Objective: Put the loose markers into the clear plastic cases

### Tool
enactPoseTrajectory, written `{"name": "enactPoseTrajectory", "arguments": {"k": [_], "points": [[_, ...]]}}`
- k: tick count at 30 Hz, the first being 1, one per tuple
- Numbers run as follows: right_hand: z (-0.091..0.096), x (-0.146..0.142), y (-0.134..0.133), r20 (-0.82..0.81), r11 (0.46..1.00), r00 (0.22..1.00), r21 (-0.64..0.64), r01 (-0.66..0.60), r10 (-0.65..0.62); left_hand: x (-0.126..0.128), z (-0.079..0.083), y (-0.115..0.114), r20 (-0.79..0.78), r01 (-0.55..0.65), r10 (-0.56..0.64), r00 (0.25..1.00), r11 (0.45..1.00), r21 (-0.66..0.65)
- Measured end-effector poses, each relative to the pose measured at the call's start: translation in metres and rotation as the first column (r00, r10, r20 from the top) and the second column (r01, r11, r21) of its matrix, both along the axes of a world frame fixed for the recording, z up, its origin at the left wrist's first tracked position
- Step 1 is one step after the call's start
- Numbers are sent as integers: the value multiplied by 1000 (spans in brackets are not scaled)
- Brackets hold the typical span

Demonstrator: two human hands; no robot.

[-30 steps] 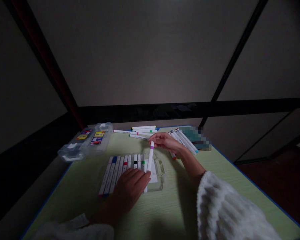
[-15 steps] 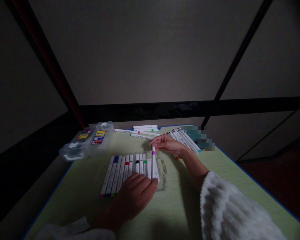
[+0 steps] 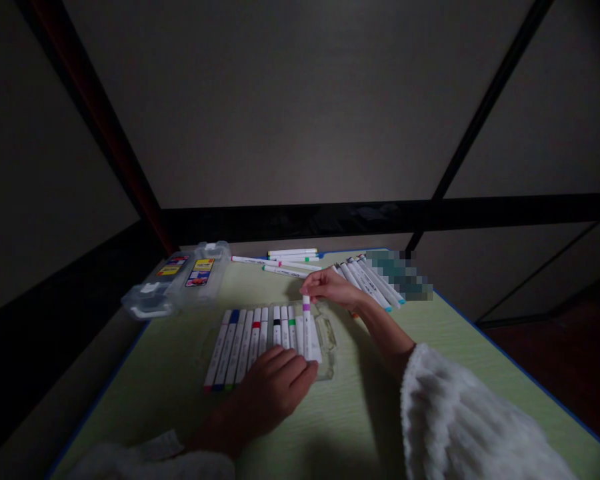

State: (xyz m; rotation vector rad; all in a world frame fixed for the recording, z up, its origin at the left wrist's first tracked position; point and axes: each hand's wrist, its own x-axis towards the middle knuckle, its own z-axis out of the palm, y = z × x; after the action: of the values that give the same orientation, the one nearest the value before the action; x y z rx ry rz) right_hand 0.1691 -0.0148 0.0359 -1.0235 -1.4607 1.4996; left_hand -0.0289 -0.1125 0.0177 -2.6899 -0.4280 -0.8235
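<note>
A clear plastic tray point(image 3: 327, 337) lies on the pale green table point(image 3: 340, 413) with a row of several white markers point(image 3: 253, 337) in it. My right hand point(image 3: 330, 288) pinches the far end of a white marker with a purple band point(image 3: 307, 323), which lies at the right end of the row. My left hand point(image 3: 273, 393) rests flat, fingers spread, on the near ends of the markers.
A clear plastic case with coloured labels point(image 3: 177, 280) stands at the back left. Loose markers point(image 3: 287, 261) lie at the far edge, and another bunch point(image 3: 373, 280) lies beside a blurred teal object point(image 3: 403, 275). Dark bars and a wall rise behind the table.
The purple-banded marker swung from a slant above the tray down into line at the right end of the row. My left hand stayed on the near ends.
</note>
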Motion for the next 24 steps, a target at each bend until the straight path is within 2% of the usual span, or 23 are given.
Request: {"name": "enactPoseTrajectory", "arguments": {"k": [15,20,24], "points": [[0,-4,0,4,996,998,73,60,-60,-1,-4,2,9,-28,28,1000,999,-19],[-10,-12,-9,-31,973,986,162,164,-161,0,-2,2,34,-33,35,999,999,-31],[-17,-14,-25,34,940,974,271,205,-222,0,0,0,32,-31,32,999,998,-48]]}}
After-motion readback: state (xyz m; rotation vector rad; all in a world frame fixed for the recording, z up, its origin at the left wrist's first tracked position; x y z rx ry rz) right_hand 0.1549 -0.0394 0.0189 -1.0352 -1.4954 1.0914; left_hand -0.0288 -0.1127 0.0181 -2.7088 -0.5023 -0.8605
